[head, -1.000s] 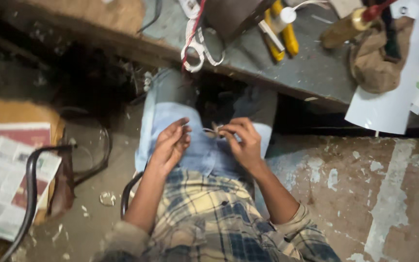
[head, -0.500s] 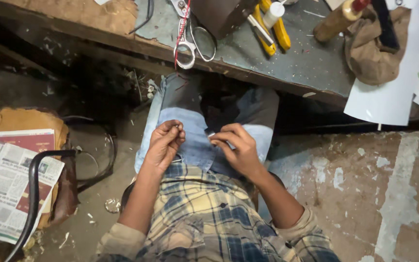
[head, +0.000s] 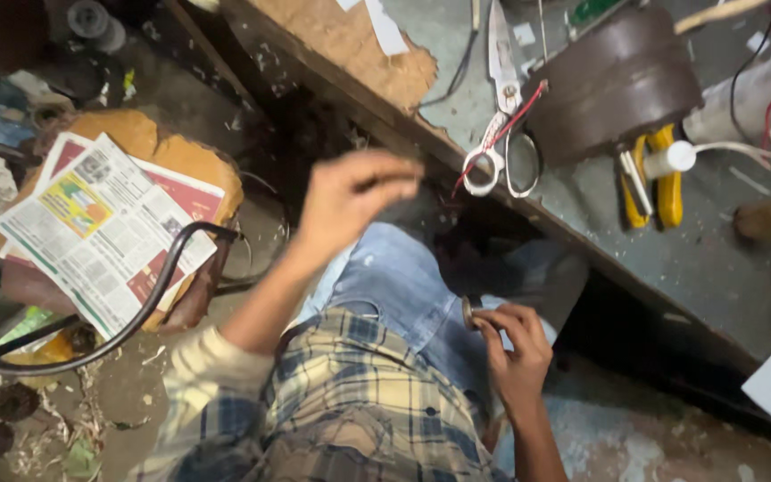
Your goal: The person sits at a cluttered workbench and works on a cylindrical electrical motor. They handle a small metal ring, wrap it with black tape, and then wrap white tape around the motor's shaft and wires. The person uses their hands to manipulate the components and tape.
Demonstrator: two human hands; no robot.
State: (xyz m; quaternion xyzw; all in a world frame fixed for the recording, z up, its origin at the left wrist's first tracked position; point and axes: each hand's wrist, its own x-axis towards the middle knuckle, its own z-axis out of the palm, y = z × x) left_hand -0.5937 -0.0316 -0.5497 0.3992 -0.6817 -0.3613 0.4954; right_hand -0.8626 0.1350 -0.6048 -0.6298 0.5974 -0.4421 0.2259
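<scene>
Left hand [head: 350, 201]: raised and motion-blurred above the knee, near the front edge of the workbench [head: 671, 259]; fingers curled loosely inward; whether anything is pinched between them cannot be told. Right hand [head: 515, 348]: rested over the lap, against the blue jeans [head: 403, 286]; a small round metal part [head: 469, 312] is gripped between thumb and fingertips. Scissors [head: 503, 107] with white handles are laid on the workbench, a red wire [head: 501, 134] crossing them; just beside them a dark round drum [head: 617, 85]; yellow-handled pliers [head: 658, 183] below the drum. A folded newspaper [head: 104, 228] is laid on a worn seat at left; a black cable [head: 136, 303] is looped across it.
</scene>
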